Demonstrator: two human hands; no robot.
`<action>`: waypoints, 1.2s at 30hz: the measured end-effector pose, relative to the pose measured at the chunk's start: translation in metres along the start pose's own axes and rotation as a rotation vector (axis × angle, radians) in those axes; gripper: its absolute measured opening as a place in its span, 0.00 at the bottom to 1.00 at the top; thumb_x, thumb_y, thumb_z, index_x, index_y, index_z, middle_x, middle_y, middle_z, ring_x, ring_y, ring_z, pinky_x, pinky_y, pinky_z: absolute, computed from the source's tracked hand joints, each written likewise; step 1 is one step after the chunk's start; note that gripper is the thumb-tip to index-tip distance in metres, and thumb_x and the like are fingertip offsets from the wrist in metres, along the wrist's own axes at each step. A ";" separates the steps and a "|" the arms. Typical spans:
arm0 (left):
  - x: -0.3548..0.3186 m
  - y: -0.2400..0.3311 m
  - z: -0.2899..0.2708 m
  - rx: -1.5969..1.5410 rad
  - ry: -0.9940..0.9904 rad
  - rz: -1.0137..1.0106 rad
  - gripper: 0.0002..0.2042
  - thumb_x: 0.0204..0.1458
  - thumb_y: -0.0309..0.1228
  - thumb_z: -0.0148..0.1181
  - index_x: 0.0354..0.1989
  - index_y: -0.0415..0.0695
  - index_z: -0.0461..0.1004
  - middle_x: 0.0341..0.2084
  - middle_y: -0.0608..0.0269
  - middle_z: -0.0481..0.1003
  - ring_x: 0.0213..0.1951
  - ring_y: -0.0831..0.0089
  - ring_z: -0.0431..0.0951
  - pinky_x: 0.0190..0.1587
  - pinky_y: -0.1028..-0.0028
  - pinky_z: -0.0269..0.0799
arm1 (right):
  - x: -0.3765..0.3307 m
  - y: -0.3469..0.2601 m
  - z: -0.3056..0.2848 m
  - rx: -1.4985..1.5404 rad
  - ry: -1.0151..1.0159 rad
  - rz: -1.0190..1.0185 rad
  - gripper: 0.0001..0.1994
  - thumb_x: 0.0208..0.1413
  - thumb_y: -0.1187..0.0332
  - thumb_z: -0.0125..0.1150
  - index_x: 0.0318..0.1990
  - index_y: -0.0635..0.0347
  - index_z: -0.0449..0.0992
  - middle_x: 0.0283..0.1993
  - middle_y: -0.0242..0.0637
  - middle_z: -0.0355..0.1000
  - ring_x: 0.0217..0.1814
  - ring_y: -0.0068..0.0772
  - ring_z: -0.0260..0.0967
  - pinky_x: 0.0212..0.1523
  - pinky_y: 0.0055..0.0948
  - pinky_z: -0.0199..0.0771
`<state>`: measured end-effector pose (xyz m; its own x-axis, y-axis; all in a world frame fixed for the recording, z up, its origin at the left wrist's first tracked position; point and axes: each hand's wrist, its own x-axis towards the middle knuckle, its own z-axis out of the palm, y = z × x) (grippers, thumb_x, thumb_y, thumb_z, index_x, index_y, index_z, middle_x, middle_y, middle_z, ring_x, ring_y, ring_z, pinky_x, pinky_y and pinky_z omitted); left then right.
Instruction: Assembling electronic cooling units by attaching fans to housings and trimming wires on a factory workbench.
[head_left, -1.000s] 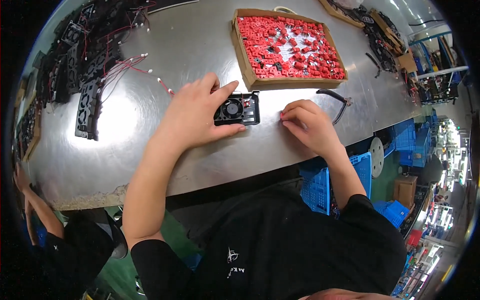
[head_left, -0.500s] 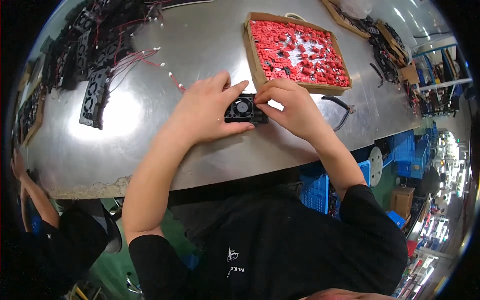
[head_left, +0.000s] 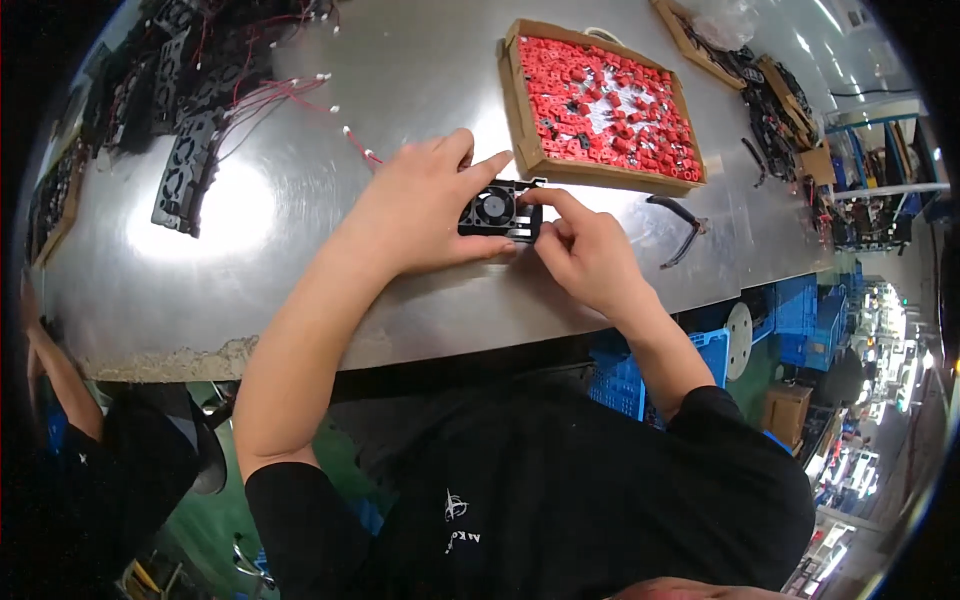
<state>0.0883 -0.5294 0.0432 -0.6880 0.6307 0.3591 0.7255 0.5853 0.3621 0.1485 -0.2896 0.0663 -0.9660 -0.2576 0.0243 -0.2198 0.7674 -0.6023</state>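
Observation:
A small black cooling fan in a black plastic frame [head_left: 493, 207] lies on the metal table in front of me. My left hand [head_left: 425, 205] grips its left part, thumb along the near edge and fingers along the far edge. My right hand [head_left: 585, 245] is at the frame's right end, index finger and thumb closed on that end; whether a small part sits between them is hidden. A red wire with a white connector [head_left: 358, 144] comes out past my left hand on the far side.
A cardboard tray [head_left: 612, 178] of red plastic parts stands beyond my right hand. Dark-handled pliers [head_left: 683, 232] lie to its right. Black fan frames with red wires [head_left: 188, 165] are heaped at the left. Another person's arm [head_left: 60, 370] shows at the far left.
My right index finger and thumb have spread along the frame's right end, showing more of it. A small white piece now shows at its far right corner. The whole view has shifted slightly.

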 end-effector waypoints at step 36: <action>0.000 0.000 0.015 -0.017 0.091 0.019 0.29 0.49 0.47 0.75 0.57 0.47 0.74 0.48 0.54 0.74 0.53 0.52 0.76 0.56 0.54 0.71 | 0.022 -0.034 -0.028 1.353 0.436 -0.221 0.53 0.62 0.21 0.39 0.71 0.68 0.63 0.53 0.49 0.70 0.38 0.34 0.70 0.35 0.31 0.70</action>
<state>0.0884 -0.5222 0.0299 -0.6736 0.5921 0.4424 0.7385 0.5646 0.3687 0.1306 -0.3047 0.1099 -0.9482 0.0913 0.3042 -0.3108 -0.4638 -0.8296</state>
